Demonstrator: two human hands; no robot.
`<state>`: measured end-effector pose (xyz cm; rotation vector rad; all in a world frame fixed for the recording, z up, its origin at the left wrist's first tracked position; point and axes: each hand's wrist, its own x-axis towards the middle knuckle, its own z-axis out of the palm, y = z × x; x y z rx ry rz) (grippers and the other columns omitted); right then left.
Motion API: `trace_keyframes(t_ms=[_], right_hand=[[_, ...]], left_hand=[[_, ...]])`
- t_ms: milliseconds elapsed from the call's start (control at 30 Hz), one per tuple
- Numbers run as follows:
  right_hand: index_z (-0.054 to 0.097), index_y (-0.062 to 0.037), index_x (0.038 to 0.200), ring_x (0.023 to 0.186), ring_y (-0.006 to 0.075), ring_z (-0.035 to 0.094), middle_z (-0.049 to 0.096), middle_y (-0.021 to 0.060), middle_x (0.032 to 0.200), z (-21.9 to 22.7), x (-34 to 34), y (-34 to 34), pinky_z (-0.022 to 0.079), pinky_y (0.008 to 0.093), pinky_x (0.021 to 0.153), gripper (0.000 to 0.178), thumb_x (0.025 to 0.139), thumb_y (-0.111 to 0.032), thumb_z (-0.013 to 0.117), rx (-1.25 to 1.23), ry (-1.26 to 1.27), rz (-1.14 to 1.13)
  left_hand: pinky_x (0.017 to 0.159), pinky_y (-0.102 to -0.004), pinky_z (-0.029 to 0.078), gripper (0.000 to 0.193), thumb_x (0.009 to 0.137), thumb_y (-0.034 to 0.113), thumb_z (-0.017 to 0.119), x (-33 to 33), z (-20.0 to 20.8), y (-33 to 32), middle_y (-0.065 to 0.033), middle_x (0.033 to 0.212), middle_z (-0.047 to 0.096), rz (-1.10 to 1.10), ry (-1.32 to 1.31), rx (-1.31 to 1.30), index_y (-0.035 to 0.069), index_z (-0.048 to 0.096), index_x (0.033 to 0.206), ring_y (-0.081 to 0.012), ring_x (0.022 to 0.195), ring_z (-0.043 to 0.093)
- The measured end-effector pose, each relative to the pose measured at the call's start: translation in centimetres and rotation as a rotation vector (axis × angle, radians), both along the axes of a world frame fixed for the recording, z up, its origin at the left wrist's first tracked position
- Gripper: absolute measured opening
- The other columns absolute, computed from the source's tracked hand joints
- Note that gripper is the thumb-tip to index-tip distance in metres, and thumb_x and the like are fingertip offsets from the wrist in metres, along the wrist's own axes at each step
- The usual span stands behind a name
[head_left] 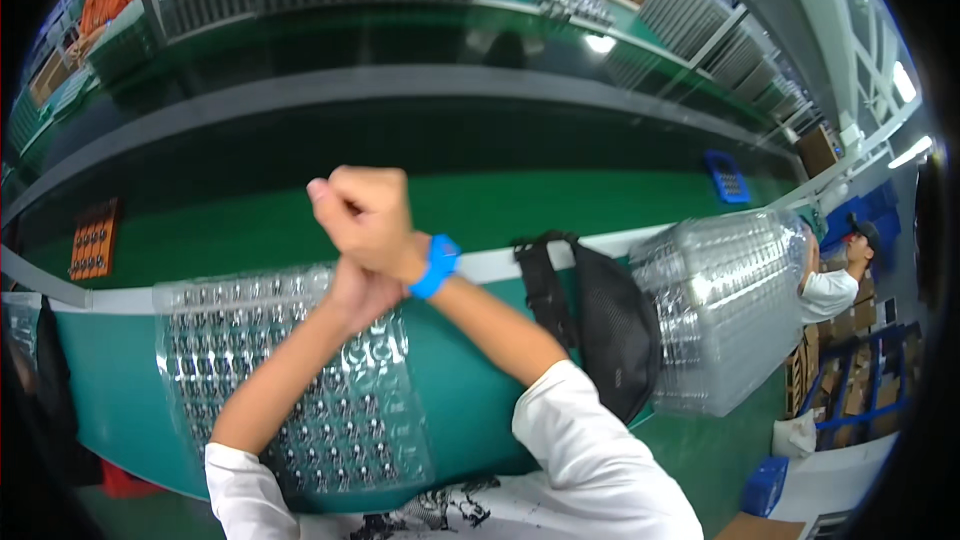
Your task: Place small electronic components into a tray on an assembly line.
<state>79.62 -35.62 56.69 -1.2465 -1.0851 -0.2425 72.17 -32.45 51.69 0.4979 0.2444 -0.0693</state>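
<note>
So the clear blister tray point(414, 420) lies flat on the green table point(115, 380), right under the crossed forearms. Looks like thin plastic, so I'd guess light, bendy and a bit slick, and it could sag in the middle if lifted one-handed. I'd take it by the left and right rims, both hands, kept level, since the small metal parts point(342, 432) probably rattle out easily.

Neither hand seems to be holding the tray. The right hand point(368, 212) is up in front with its fingers curled into a loose fist; the left hand point(362, 298) is at the right wrist, just below the blue wristband point(437, 267), and I can't tell how its fingers sit.

Containers: shiny parts fill rows of the tray's pockets, though the arms hide some. Over right, past the black waist bag point(618, 340), there's a stack of clear trays point(720, 310), contents unclear. Beyond the table, an orange tray point(98, 216) and a blue tray point(716, 164) both carry small pieces in rows.
</note>
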Motion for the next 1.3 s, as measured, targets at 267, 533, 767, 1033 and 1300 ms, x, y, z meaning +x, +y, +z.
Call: trace_keyframes(t_ms=[267, 533, 767, 1033, 1300], right_hand=[[0.045, 0.0012, 0.060, 0.043, 0.0211, 0.036, 0.043, 0.0110, 0.050, -3.4, 0.8, 2.2, 0.029, 0.0345, 0.042, 0.035, 0.089, -0.007, 0.062, -0.097, 0.074, -0.038], [0.039, -0.0103, 0.061, 0.042, 0.0074, 0.028, 0.036, -0.0034, 0.051, -1.7, -1.2, 2.1, 0.023, 0.0234, 0.039, 0.041, 0.099, -0.024, 0.051, 0.040, 1.384, 0.816], [0.044, -0.0103, 0.068, 0.043, 0.0062, 0.030, 0.037, -0.0019, 0.053, -2.1, -0.7, 2.1, 0.022, 0.0236, 0.040, 0.036, 0.099, -0.026, 0.049, 0.013, 1.228, 0.856], [0.047, -0.0017, 0.060, 0.045, 0.0082, 0.038, 0.042, 0.0022, 0.050, -1.0, -2.0, 2.8, 0.029, 0.0282, 0.043, 0.037, 0.093, -0.015, 0.058, -0.048, 0.577, 0.380], [0.043, -0.0023, 0.056, 0.040, 0.0240, 0.043, 0.042, 0.0096, 0.050, 0.6, 3.3, 0.0, 0.030, 0.0348, 0.038, 0.033, 0.080, -0.002, 0.065, 0.081, -0.151, -0.162]], left_hand=[[0.103, -0.0479, 0.041, 0.053, 0.098, 0.045, 0.036, 0.4, -2.5, 0.2, -0.0188, 0.106, 0.062, 0.017, -0.099, -0.119, -0.004, 0.057, 0.106, -0.0345, 0.109, 0.056], [0.100, -0.0472, 0.044, 0.057, 0.095, 0.053, 0.038, -0.5, -4.4, 1.1, -0.0237, 0.110, 0.061, -0.131, -0.113, -0.046, 0.001, 0.059, 0.105, -0.0342, 0.107, 0.058], [0.095, -0.0426, 0.046, 0.044, 0.099, 0.043, 0.040, -0.4, -5.4, 0.8, -0.0165, 0.105, 0.062, -0.209, -0.150, -0.254, 0.003, 0.058, 0.099, -0.0297, 0.102, 0.058], [0.086, -0.0386, 0.047, 0.030, 0.096, 0.036, 0.053, -0.4, -5.3, 1.7, -0.0066, 0.099, 0.058, -0.132, -0.112, -0.078, 0.006, 0.057, 0.098, -0.0219, 0.093, 0.055], [0.061, -0.0382, 0.044, 0.026, 0.094, 0.025, 0.052, -0.7, -3.4, 0.9, -0.0108, 0.084, 0.059, -0.260, -0.202, 0.053, 0.003, 0.053, 0.109, -0.0236, 0.067, 0.055]])
